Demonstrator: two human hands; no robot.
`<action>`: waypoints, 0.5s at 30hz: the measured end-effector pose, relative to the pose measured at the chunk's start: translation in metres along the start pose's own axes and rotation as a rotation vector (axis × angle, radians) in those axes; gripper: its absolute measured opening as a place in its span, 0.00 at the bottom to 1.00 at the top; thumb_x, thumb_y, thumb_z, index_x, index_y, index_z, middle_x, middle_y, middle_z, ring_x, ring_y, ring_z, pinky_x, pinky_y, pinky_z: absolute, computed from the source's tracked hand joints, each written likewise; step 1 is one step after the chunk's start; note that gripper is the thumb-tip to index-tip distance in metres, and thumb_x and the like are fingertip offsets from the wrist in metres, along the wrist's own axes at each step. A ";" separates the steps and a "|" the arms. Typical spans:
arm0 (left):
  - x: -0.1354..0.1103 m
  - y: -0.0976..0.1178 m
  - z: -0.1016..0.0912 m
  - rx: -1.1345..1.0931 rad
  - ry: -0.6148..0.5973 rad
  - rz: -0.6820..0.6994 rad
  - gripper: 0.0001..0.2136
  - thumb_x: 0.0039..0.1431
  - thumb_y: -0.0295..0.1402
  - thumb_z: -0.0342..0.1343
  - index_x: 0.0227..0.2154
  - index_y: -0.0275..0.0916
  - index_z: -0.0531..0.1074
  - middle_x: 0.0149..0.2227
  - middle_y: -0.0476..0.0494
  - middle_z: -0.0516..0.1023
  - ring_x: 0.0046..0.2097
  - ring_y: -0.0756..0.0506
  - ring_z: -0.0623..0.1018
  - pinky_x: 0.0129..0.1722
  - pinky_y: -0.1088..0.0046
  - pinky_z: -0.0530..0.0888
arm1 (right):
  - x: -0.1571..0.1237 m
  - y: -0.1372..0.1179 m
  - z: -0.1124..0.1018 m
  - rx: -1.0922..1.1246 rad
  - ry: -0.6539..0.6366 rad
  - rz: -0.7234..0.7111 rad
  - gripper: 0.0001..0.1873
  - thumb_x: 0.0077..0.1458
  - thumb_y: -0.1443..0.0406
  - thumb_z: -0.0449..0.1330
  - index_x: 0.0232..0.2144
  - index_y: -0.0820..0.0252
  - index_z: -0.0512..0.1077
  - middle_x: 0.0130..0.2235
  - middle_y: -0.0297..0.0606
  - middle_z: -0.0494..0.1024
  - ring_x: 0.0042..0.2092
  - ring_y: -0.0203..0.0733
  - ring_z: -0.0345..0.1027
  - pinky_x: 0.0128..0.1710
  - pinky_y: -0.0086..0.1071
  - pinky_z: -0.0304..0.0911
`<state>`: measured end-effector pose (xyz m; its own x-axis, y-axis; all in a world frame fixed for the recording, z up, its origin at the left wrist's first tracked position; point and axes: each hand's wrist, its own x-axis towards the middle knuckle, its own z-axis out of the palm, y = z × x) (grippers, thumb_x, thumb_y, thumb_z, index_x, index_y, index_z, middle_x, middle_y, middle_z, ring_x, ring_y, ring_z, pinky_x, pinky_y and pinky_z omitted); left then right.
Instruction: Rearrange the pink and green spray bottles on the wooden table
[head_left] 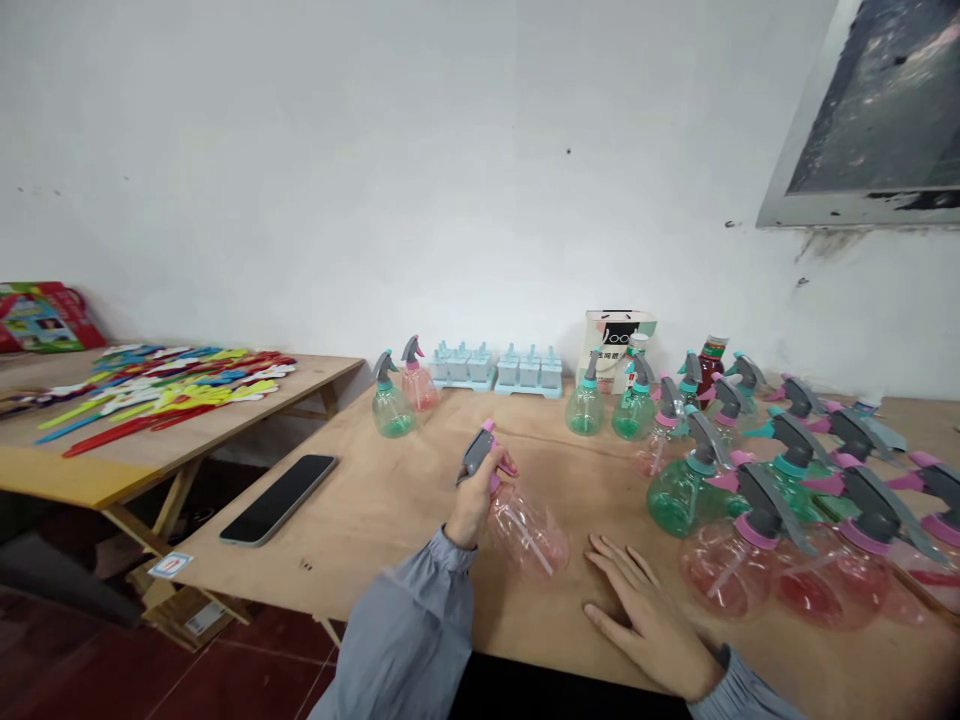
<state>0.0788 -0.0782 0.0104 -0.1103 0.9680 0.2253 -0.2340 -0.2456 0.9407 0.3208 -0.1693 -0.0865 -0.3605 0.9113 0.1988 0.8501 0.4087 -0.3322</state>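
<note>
A dark-screened phone [279, 499] lies flat near the left edge of the wooden tabletop [375, 500]. At the back stand 2 pale blue ice-pop moulds [529, 374] and a printed paper bag [609, 348]. On a 2nd table [196, 438], multicoloured plastic pieces [180, 385] lie spread beside a red-and-green box [49, 318]. Behind is a white wall [375, 200].

Spray bottle [529, 535] between phone [279, 500] at left and bottle cluster [796, 438] at right; mould trays [529, 374] behind, near wall [480, 200]
</note>
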 end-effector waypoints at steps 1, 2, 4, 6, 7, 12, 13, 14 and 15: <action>0.004 0.000 0.003 0.053 0.002 0.043 0.17 0.49 0.49 0.60 0.19 0.39 0.71 0.23 0.49 0.73 0.29 0.49 0.75 0.27 0.76 0.68 | 0.000 0.000 0.000 0.001 0.008 -0.004 0.30 0.60 0.52 0.55 0.61 0.55 0.66 0.66 0.44 0.61 0.67 0.53 0.53 0.67 0.55 0.50; 0.009 -0.001 0.009 0.110 -0.018 0.077 0.16 0.50 0.47 0.60 0.20 0.39 0.72 0.23 0.50 0.73 0.28 0.49 0.73 0.29 0.75 0.69 | 0.000 0.000 0.001 0.003 0.012 -0.008 0.29 0.60 0.52 0.55 0.61 0.55 0.66 0.66 0.43 0.61 0.67 0.53 0.54 0.67 0.55 0.50; 0.022 -0.002 0.025 0.207 -0.099 0.139 0.13 0.50 0.45 0.61 0.25 0.39 0.74 0.23 0.51 0.72 0.27 0.50 0.71 0.31 0.73 0.70 | 0.000 0.000 0.001 0.006 0.011 -0.012 0.29 0.60 0.52 0.55 0.61 0.55 0.66 0.66 0.43 0.61 0.67 0.53 0.53 0.67 0.55 0.50; 0.037 -0.006 0.048 0.246 -0.168 0.197 0.11 0.49 0.41 0.63 0.28 0.39 0.75 0.24 0.51 0.72 0.28 0.49 0.71 0.34 0.71 0.71 | 0.000 0.000 0.000 0.005 0.002 -0.010 0.29 0.60 0.52 0.55 0.61 0.55 0.66 0.66 0.44 0.61 0.68 0.54 0.53 0.67 0.55 0.50; 0.045 -0.009 0.061 0.248 -0.177 0.220 0.10 0.49 0.40 0.63 0.29 0.38 0.75 0.26 0.50 0.72 0.29 0.49 0.72 0.36 0.70 0.72 | 0.000 -0.001 -0.001 0.003 -0.004 -0.005 0.29 0.60 0.53 0.55 0.61 0.55 0.66 0.67 0.44 0.61 0.68 0.54 0.53 0.67 0.55 0.50; 0.079 -0.039 0.124 0.263 -0.140 0.248 0.12 0.48 0.39 0.66 0.31 0.38 0.74 0.31 0.47 0.74 0.33 0.47 0.74 0.42 0.64 0.74 | 0.000 -0.003 -0.003 -0.002 -0.026 -0.007 0.30 0.62 0.52 0.54 0.62 0.57 0.65 0.67 0.44 0.60 0.68 0.53 0.52 0.67 0.56 0.48; 0.084 -0.045 0.134 0.276 -0.138 0.255 0.13 0.48 0.40 0.66 0.31 0.38 0.73 0.30 0.48 0.74 0.34 0.47 0.75 0.43 0.62 0.74 | 0.000 -0.003 -0.003 -0.007 -0.033 -0.011 0.30 0.62 0.52 0.53 0.62 0.58 0.65 0.67 0.44 0.60 0.68 0.53 0.52 0.67 0.56 0.48; 0.087 -0.051 0.143 0.292 -0.140 0.267 0.13 0.48 0.41 0.67 0.31 0.39 0.73 0.30 0.48 0.73 0.34 0.46 0.75 0.44 0.60 0.74 | 0.000 -0.004 -0.003 -0.015 -0.039 -0.012 0.30 0.62 0.52 0.53 0.62 0.58 0.65 0.67 0.44 0.60 0.68 0.53 0.51 0.67 0.57 0.48; 0.089 -0.056 0.152 0.307 -0.144 0.279 0.14 0.48 0.43 0.67 0.31 0.40 0.73 0.30 0.48 0.74 0.35 0.45 0.76 0.45 0.58 0.74 | 0.000 -0.003 -0.003 -0.025 -0.046 -0.011 0.30 0.63 0.52 0.52 0.62 0.59 0.64 0.67 0.45 0.59 0.68 0.53 0.51 0.67 0.57 0.48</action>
<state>0.2287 0.0298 0.0162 0.0123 0.8695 0.4938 0.0858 -0.4929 0.8658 0.3188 -0.1705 -0.0830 -0.3867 0.9082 0.1600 0.8550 0.4182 -0.3068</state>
